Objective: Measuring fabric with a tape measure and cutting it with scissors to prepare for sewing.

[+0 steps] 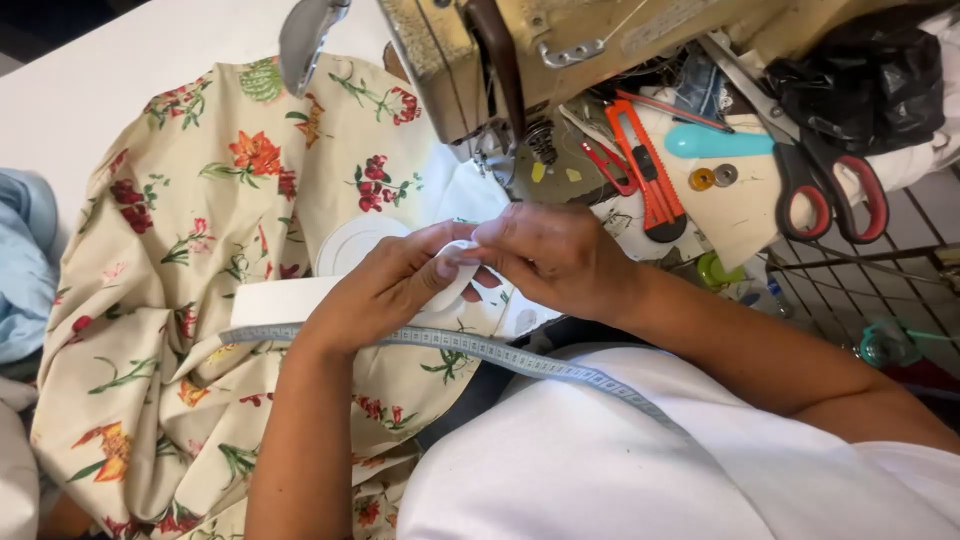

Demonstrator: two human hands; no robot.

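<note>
Head view. A narrow white fabric band point(455, 268) is pinched betw. the fingers of the left hand point(385, 290) and right hand point(550, 255), both clamped on it. Beneath the fingers, cream floral-print cotton cloth point(190, 250) is spread over the white tabletop point(90, 90). A grey measuring tape point(480, 348) is draped just below the wrists. Beyond the fingers: beige sewing machine point(470, 60); orange utility knife point(650, 175) and red-handled scissors point(830, 190) to the right.

White short-sleeved top point(620, 470); bare forearms; grey measuring tape point(480, 348) draped over shoulder; no rings or watch visible.
</note>
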